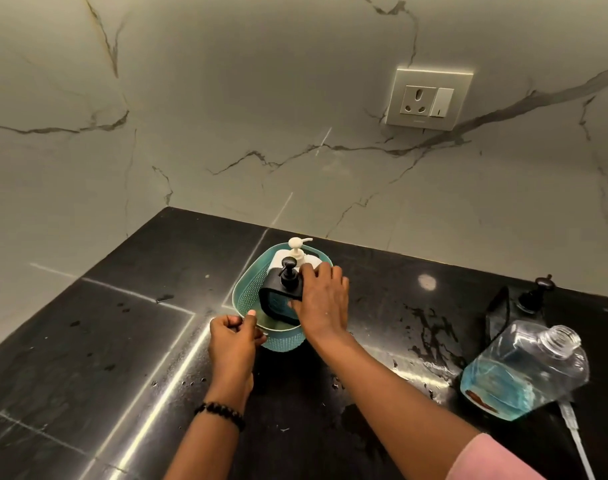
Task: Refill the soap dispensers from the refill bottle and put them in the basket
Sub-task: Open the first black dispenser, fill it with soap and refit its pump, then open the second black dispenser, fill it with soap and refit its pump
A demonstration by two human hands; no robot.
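I've got the black dispenser (pixel 281 299) going into the teal basket (pixel 247 289), tilted, its base low against the near inside wall and its pump head pointing up toward the back, where the white dispenser (pixel 297 258) already stands upright. My right hand (pixel 321 299) is on the black one, fingers (pixel 309 271) curled over its top right shoulder and the thumb side low on its face, so that's a wrap grip. My left hand (pixel 231 336) steadies the basket, thumb over the near rim and fingers tucked under outside it, pinching the rim. The risk as I see it: the black dispenser sits at a slant, so if I let go now it may topple against the white one or tip the light basket; wet soap on the fingers could let it slide too. Off to the right, well apart, the refill bottle (pixel 524 370) leans uncapped with blue liquid in its lower part, and a knock from my right elbow would likely spill it. A third, dark pump dispenser (pixel 527 303) waits behind it. The bench (pixel 88 341) is glossy black stone, spattered with drops and smears near the bottle, so slippery. Behind is a pale veined marble wall with a socket and switch plate (pixel 430 98).
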